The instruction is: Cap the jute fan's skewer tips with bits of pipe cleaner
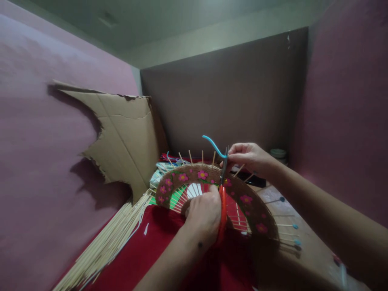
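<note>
Orange-handled scissors (223, 202) point upward in my left hand (207, 208), whose fingers are closed at the handles. Their blades meet a light blue strip (214, 144) close to my right fingertips. My right hand (247, 157) pinches the strip near the blades, and its free end curves up to the left. Below both hands is a brown, arched woven piece (190, 169) with painted pink flowers. Thin sticks (202, 157) stand out from its outer rim, and some at the right carry blue tips (297, 242). Part of the piece is hidden behind my left hand.
A bundle of long thin sticks (112, 238) lies at the left on red cloth (130, 262). Torn cardboard (127, 125) leans against the pink wall (36, 161). Folded fabric (157, 173) and a lidded container (278, 153) are behind the woven piece.
</note>
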`<state>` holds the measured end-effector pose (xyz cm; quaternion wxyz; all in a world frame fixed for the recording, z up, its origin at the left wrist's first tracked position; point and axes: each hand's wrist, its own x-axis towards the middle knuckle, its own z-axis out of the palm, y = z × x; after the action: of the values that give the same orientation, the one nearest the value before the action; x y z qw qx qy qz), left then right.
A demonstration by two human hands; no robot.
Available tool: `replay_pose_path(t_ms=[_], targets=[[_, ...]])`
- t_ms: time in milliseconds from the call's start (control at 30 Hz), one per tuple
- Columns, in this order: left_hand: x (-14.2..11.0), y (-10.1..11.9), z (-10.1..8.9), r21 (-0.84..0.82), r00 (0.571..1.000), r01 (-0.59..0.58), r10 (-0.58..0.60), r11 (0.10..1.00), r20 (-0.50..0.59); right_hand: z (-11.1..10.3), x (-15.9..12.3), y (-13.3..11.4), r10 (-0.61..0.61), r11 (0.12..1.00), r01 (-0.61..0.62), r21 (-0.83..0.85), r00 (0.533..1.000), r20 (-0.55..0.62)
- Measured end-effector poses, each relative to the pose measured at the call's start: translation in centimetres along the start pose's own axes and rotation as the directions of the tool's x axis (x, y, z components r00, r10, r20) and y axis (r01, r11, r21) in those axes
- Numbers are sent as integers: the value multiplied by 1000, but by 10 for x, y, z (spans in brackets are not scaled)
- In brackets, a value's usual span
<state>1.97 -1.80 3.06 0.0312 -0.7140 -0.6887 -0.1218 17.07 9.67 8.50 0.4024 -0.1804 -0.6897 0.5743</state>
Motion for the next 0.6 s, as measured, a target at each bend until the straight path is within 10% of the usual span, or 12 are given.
replay_pose_path(t_ms=[600], targets=[[20,-13,-4,-151,998,-66,65,986,-11,0,16,-5,88,988,-101,-118,990,-110]])
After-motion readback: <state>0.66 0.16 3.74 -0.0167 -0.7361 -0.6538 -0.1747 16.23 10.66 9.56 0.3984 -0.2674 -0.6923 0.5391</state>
